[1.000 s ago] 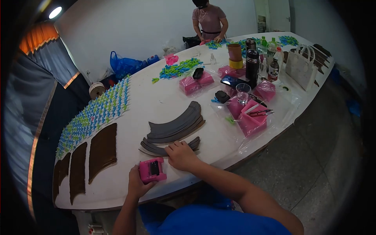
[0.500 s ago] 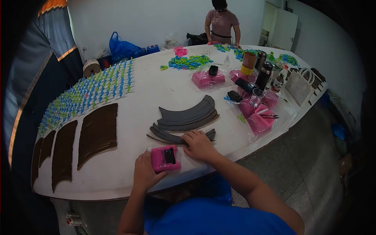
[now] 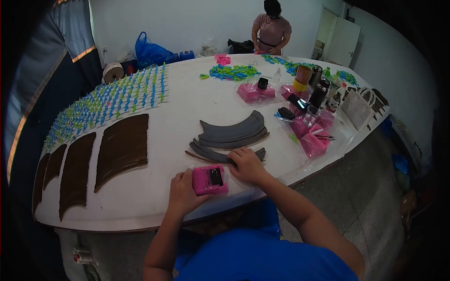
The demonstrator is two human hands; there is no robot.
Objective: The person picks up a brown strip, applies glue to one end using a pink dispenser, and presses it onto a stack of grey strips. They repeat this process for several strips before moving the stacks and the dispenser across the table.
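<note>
Both hands are held at the near edge of the white surface (image 3: 154, 206). A pink device (image 3: 210, 180) with a dark window on top is gripped by the left hand (image 3: 183, 193), its fingers closed round the device's left side, and the device is rested on the surface just beside the edge. The right hand (image 3: 246, 165) is laid palm down, fingers bent, on the small pile of grey curved strips (image 3: 208, 154) just behind the device; whether a strip is pinched cannot be told. A larger stack of grey arcs (image 3: 234, 132) is set just beyond that pile. Brown curved panels (image 3: 122, 149) are spread to the left, and rows of blue and green clips (image 3: 110, 104) are lined up behind them. Pink packets (image 3: 255, 92), a pink box (image 3: 313, 143), a glass (image 3: 309, 115), dark flasks (image 3: 320, 96) and a white bag (image 3: 358, 107) are gathered on the right of the surface. Another person (image 3: 273, 29) is seen standing at the far end, hands down on the surface.
</note>
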